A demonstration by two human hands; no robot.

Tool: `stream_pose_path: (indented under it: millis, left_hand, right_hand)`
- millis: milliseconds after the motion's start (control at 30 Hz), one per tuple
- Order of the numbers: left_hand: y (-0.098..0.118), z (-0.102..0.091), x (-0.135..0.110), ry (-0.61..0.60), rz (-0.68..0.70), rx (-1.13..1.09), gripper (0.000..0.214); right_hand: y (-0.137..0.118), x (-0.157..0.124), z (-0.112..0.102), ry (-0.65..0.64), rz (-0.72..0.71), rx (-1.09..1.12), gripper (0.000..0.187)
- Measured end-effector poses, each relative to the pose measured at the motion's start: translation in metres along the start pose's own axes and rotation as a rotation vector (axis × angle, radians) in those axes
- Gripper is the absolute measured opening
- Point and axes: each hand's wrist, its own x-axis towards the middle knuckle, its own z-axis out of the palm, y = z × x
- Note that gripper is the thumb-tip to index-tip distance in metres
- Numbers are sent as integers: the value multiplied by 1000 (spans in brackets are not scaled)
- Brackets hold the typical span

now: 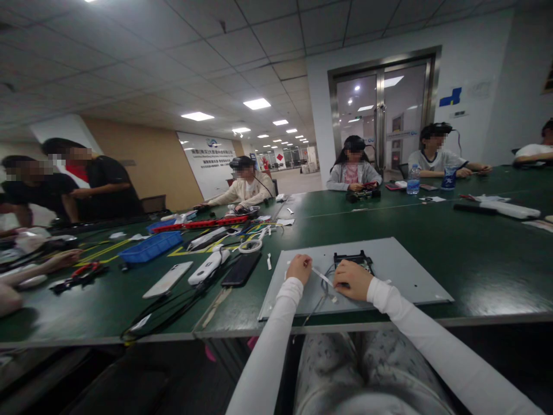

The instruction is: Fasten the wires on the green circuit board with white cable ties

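My left hand [299,268] rests closed on a grey metal plate [401,274] and pinches one end of a thin white strip [322,276]. My right hand [353,280] is closed on the strip's other end, over a bundle of thin grey wires [322,300] that trail toward the table's front edge. Just behind my right hand lies a small black frame-like part [352,259] on the plate. Both arms wear white sleeves.
The green table [475,253] carries two phones [168,279] [241,268], a white device [207,267], a tape roll [250,246], a blue bin [150,246], a red strip [199,225] and red pliers [84,271]. Several other people sit around the table; a water bottle [413,180] stands far right.
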Motion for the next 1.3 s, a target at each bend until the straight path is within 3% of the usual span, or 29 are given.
stream_pose_path:
  millis: [100,200,400,1300]
  left_hand:
    - [12,-7,-7,6,170,-32,16]
    - [24,-10,-14,-73,276,-14,27]
    - [31,-11,-19,-160,244,53,37]
    - [43,-17,-27,-207,200,67,42]
  right_hand:
    - [-1,0,-1,2,1,-1,12]
    - [-1,0,-1,6,3,0,11]
    - [-1,0,-1,1,5,3,11]
    - [-1,0,-1,13,-5,7,11]
